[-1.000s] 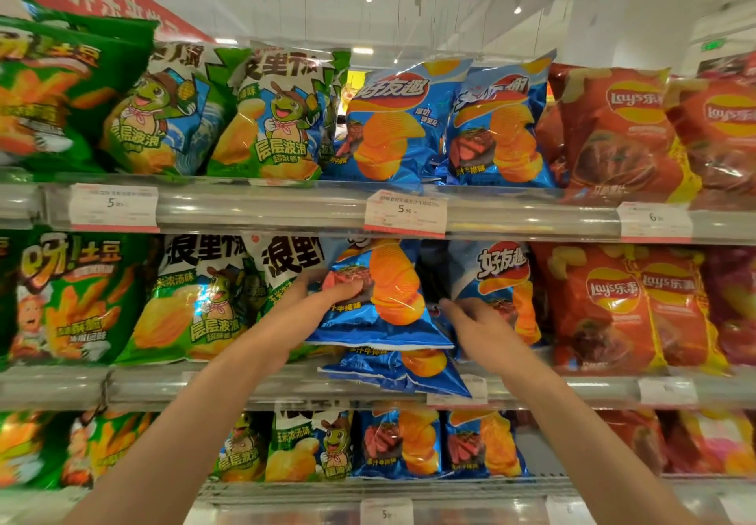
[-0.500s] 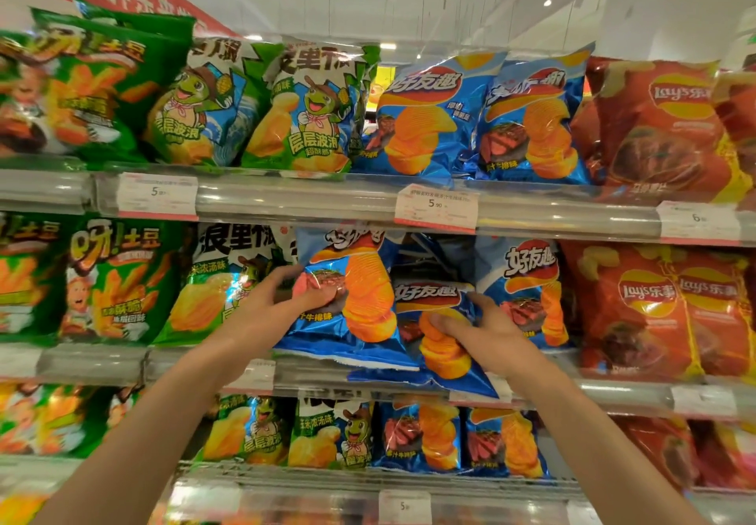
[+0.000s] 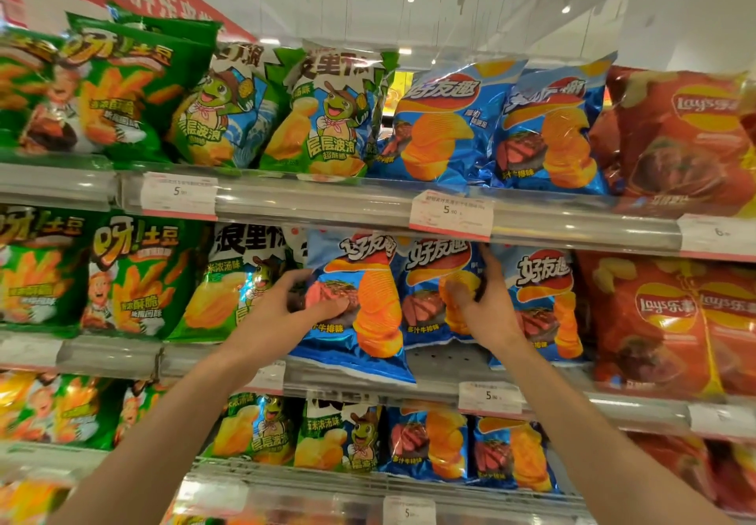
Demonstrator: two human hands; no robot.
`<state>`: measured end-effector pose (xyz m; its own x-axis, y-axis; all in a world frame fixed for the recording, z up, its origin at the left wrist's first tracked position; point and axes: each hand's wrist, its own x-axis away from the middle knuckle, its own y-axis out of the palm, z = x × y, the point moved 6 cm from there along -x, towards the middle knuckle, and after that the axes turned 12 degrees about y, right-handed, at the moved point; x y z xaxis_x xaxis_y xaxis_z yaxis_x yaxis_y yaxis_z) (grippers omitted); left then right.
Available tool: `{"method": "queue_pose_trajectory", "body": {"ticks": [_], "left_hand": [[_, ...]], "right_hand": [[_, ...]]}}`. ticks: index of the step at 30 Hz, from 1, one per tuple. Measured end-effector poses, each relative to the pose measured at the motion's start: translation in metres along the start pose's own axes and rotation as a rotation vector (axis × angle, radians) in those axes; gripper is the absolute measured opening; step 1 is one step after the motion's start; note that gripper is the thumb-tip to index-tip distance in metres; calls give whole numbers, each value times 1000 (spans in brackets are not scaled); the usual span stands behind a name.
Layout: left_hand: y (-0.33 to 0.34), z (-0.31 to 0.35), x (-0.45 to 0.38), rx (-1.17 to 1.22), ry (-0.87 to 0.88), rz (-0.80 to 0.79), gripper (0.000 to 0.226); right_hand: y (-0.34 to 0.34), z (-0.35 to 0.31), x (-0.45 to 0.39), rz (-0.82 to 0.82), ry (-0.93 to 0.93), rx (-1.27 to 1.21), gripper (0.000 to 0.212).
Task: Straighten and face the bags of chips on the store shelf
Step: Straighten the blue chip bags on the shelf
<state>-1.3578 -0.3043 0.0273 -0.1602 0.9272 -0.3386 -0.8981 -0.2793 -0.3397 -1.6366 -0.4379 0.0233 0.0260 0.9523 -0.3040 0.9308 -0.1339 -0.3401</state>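
Since half a second ago, your right hand (image 3: pixel 487 311) has lifted the second blue chip bag (image 3: pixel 429 303) from lying low at the shelf edge to standing upright on the middle shelf (image 3: pixel 433 365), between the other two blue bags. Your right fingers curl round its right edge, thumb on the front. Your left hand (image 3: pixel 294 305) grips the left edge of the first blue chip bag (image 3: pixel 368 311), whose bottom hangs over the shelf lip, tilted slightly. A third blue bag (image 3: pixel 548 299) stands just right of your right hand. Green bags (image 3: pixel 135 275) sit to the left, red bags (image 3: pixel 654 320) to the right.
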Motion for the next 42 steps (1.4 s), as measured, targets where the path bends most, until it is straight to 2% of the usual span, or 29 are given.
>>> {"method": "queue_pose_trajectory", "body": {"ticks": [3, 7, 11, 13, 15, 22, 25, 27, 31, 34, 40, 42], "left_hand": [[3, 3, 1, 12, 13, 4, 59], [5, 3, 1, 16, 30, 12, 58], [6, 2, 1, 27, 37, 16, 57], [7, 4, 2, 19, 36, 16, 57], [9, 5, 3, 21, 34, 8, 56], [9, 1, 2, 12, 43, 13, 59], [8, -2, 2, -15, 41, 11, 74], [8, -3, 2, -31, 38, 10, 79], [10, -3, 3, -14, 48, 15, 72], [9, -5, 3, -1, 50, 13, 72], [9, -10, -2, -20, 61, 6, 77], [11, -9, -2, -18, 63, 8, 74]], "right_hand": [[11, 10, 0, 35, -21, 125, 69], [17, 25, -6, -59, 19, 245, 76], [10, 29, -16, -226, 57, 367, 101], [9, 32, -20, -327, 100, 366, 120], [12, 34, -22, -374, 115, 341, 127], [13, 24, -20, -141, -49, 298, 113], [14, 20, -22, -27, -64, 303, 106], [22, 23, -22, -19, -46, 341, 106], [37, 32, -25, -98, -7, 442, 109], [27, 32, -24, -116, -44, 531, 107], [4, 37, -8, -10, -158, 865, 78], [7, 35, -10, 13, -160, 864, 72]]}}
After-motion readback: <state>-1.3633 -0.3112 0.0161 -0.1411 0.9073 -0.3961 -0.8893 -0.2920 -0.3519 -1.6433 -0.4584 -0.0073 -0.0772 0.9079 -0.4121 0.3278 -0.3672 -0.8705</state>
